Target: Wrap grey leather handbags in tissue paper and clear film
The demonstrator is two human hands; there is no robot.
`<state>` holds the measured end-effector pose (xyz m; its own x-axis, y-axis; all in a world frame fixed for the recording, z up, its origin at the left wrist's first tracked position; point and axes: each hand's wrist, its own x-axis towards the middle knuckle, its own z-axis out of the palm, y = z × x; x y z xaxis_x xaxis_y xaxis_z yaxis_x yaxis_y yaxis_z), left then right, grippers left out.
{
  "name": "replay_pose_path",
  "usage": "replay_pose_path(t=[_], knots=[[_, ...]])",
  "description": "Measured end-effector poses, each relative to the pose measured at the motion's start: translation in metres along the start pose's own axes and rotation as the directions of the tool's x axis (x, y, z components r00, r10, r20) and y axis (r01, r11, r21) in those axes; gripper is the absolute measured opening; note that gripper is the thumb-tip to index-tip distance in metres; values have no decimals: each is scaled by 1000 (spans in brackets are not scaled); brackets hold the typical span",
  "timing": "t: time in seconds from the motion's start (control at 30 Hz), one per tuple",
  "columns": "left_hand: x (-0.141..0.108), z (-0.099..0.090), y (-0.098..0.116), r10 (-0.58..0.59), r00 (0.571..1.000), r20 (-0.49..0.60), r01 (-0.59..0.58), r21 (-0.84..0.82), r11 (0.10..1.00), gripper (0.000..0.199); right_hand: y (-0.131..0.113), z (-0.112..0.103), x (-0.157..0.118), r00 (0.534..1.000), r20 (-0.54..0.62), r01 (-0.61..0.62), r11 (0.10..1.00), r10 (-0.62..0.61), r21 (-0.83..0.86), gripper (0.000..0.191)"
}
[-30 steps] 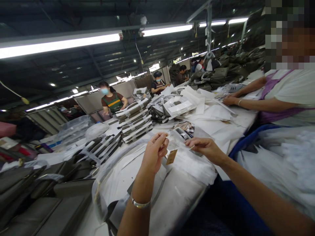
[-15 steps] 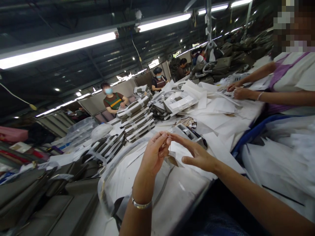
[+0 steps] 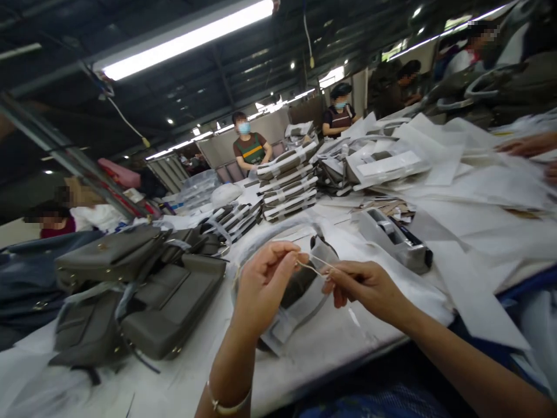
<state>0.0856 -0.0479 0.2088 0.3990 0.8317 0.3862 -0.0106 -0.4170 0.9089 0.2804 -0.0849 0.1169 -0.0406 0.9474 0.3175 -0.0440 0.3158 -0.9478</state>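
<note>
Left forearm rises from the near edge, a bracelet (image 3: 228,408) at the wrist; the left hand (image 3: 267,287) is raised, its fingers bent toward the right. Right forearm enters from the near right corner and slopes up to the left; the right hand (image 3: 363,287) faces the left one, fingertips pointing inward, lower fingers curled.

Both grips are closed in a pinch on a thin pale cord (image 3: 315,266). The cord spans the gap between the fingertips as a narrow loop, one end at the left thumb and forefinger, the other at the right fingertips. Whether anything hangs from it inside the right hand cannot be told.

Beyond and below the hands, a dark item in translucent wrap (image 3: 285,328) lies on the white table (image 3: 331,357). Dark grey bags (image 3: 174,307) lie to the left. A tape dispenser (image 3: 395,241) sits to the right, near white sheets (image 3: 474,284) and brown scraps (image 3: 394,209).

Farther, a stack of padded grey pieces (image 3: 289,191) stands, with a masked person (image 3: 251,150) behind it.
</note>
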Motion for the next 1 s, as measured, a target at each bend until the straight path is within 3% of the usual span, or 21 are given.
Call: replay_pose_path(t=[0.07, 0.13, 0.2, 0.27, 0.33, 0.47, 0.53, 0.6, 0.73, 0.8, 0.93, 1.0], knots=[[-15, -30, 3, 90, 983, -163, -66, 146, 987, 16, 7, 6, 9, 996, 59, -62, 993, 68, -97, 31], [-23, -62, -2, 180, 916, -358, -98, 235, 967, 19, 15, 15, 19, 987, 116, -87, 981, 108, -174, 35], [-24, -93, -17, 183, 873, -453, -51, 290, 956, 22, 21, 28, 30, 979, 160, -86, 969, 124, -230, 38], [-20, -116, -39, 40, 917, -396, 73, 267, 961, 28, 22, 42, 40, 974, 188, -74, 957, 130, -282, 38], [-15, -129, -62, -155, 961, -228, 197, 175, 965, 34, 21, 58, 50, 971, 203, -52, 944, 123, -325, 37], [-7, -130, -92, -334, 935, 120, 333, 26, 943, 37, 17, 83, 66, 968, 230, -16, 939, 100, -343, 41], [-5, -127, -99, -354, 913, 203, 370, -45, 928, 34, 18, 91, 71, 965, 248, 8, 943, 79, -333, 43], [-5, -125, -105, -359, 907, 218, 392, -129, 911, 32, 19, 96, 74, 962, 266, 34, 945, 57, -325, 42], [-15, -129, -114, -368, 925, 98, 380, -312, 871, 30, 24, 97, 66, 963, 263, 49, 921, 59, -386, 30], [-28, -133, -119, -374, 927, 5, 339, -436, 834, 36, 29, 95, 55, 961, 275, 88, 899, 37, -429, 33], [-61, -134, -125, -370, 912, -179, 173, -649, 741, 39, 42, 96, 27, 962, 248, 217, 858, -109, -465, 24], [-75, -130, -127, -371, 894, -251, 56, -759, 648, 33, 47, 99, 17, 952, 206, 298, 845, -227, -445, 18]])
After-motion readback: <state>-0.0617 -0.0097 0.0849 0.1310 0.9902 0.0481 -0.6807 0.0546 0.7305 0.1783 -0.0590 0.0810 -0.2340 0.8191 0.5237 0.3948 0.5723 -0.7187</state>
